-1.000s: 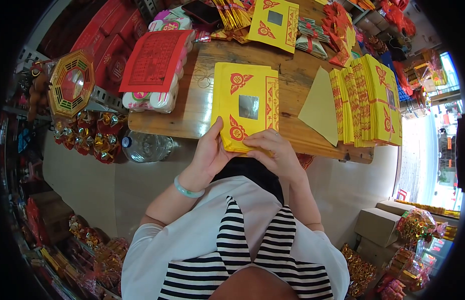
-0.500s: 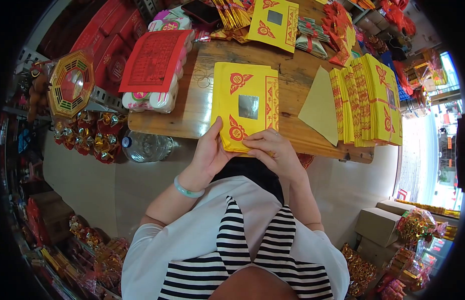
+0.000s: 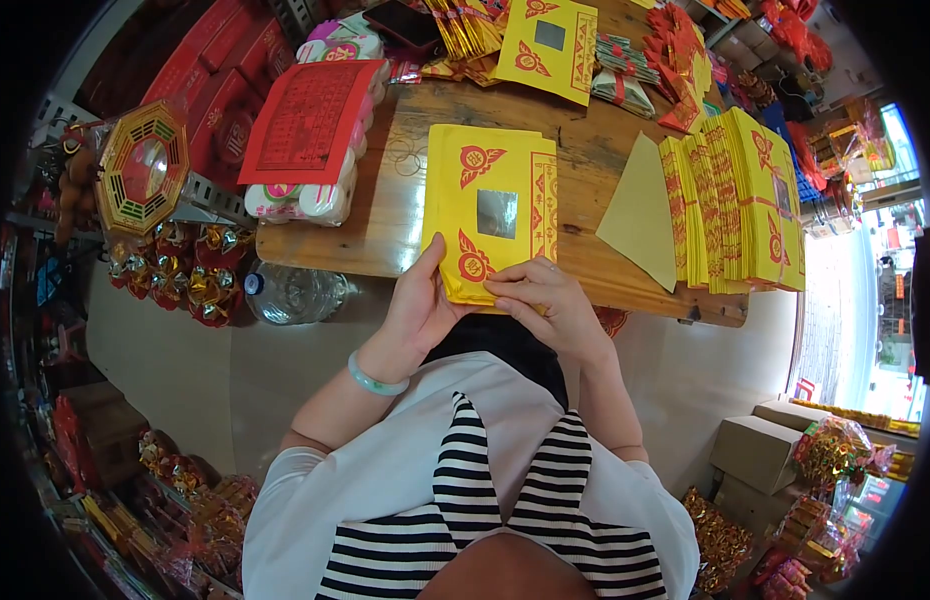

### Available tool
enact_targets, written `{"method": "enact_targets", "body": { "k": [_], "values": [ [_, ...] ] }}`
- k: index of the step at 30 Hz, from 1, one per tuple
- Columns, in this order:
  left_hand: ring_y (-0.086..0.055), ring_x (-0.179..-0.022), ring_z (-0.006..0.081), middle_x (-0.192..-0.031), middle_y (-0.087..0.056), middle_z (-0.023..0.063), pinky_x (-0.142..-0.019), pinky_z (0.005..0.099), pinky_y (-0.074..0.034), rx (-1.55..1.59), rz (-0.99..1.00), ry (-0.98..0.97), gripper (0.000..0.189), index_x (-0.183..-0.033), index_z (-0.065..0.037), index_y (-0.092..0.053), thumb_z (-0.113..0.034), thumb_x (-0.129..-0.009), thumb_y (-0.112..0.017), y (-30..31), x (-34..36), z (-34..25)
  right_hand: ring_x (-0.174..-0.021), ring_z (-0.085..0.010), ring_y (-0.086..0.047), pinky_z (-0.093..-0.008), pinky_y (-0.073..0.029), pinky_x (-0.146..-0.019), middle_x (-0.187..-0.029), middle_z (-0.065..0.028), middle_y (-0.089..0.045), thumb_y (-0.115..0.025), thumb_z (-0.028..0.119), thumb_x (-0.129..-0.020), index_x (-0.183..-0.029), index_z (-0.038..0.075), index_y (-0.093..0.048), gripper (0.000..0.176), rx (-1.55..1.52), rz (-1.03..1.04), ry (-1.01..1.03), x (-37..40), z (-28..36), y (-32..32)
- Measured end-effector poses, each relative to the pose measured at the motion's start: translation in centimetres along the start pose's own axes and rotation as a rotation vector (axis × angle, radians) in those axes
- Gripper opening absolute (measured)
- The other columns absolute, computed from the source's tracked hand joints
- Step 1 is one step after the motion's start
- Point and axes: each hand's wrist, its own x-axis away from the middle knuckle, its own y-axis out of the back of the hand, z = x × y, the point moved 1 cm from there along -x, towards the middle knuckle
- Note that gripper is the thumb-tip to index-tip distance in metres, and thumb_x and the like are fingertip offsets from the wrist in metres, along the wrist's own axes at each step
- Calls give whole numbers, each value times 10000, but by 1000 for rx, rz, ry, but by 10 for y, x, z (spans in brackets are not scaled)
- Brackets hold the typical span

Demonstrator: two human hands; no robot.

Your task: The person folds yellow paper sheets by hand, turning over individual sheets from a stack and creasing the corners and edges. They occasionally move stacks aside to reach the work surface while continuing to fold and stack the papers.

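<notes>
A stack of yellow printed paper sheets (image 3: 460, 215) with red designs and a silver square lies at the table's near edge, its front end reaching over that edge. My left hand (image 3: 423, 290) grips the stack's near left corner, thumb on top and the other fingers underneath. On the near right part, my right hand (image 3: 553, 310) pinches the front edge with its thumb and bent fingers. A pale jade-like bangle (image 3: 375, 378) circles my left wrist.
Bundled yellow papers (image 3: 750, 215) stand at the table's right, beside a plain yellow sheet (image 3: 640, 215). A red printed sheet (image 3: 310, 120) covers white wrapped rolls at left. Rubber bands (image 3: 405, 160) lie on the wooden table (image 3: 365, 235). Below it stands a clear plastic bottle (image 3: 300, 292).
My right hand's fingers have shifted very slightly at the stack's front edge. My left hand and the sheets stay where they were.
</notes>
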Motion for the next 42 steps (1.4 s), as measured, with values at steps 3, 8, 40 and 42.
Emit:
{"method": "enact_targets", "body": {
  "k": [3, 8, 40, 42],
  "values": [
    [-631, -1138, 301, -1331, -569, 176, -863, 401, -583, 2, 21, -6, 487, -1462, -74, -322, -359, -1071, -268, -1, 0, 0, -917, -194, -572, -264, -462, -789, -1040, -64, -670, -662, 29, -862, -1066, 13, -725, 214, -3, -2, -17, 0, 1, 0],
    [-639, -1121, 295, -1311, -581, 174, -857, 399, -584, -1, 24, -19, 483, -1448, -67, -342, -361, -1071, -275, -3, 0, 0, -893, -191, -574, -259, -461, -777, -1013, -68, -673, -649, 29, -877, -1042, -6, -714, 181, 4, -18, -15, -1, 2, 0],
    [-685, -921, 170, -1113, -673, 133, -765, 246, -569, -424, -166, -243, 268, -1242, 14, -553, -42, -983, -514, 2, -3, 6, -986, -258, -593, -335, -492, -854, -1168, -85, -628, -697, 150, -838, -1179, 45, -615, 367, 465, -263, 117, 7, 6, -26],
    [-686, -918, 170, -1111, -675, 132, -765, 244, -568, -426, -159, -248, 267, -1240, 15, -555, -42, -981, -518, 4, -4, 7, -1009, -264, -589, -343, -485, -874, -1188, -88, -621, -703, 148, -825, -1196, 44, -608, 397, 439, -265, 103, 8, 3, -27]
  ]
}}
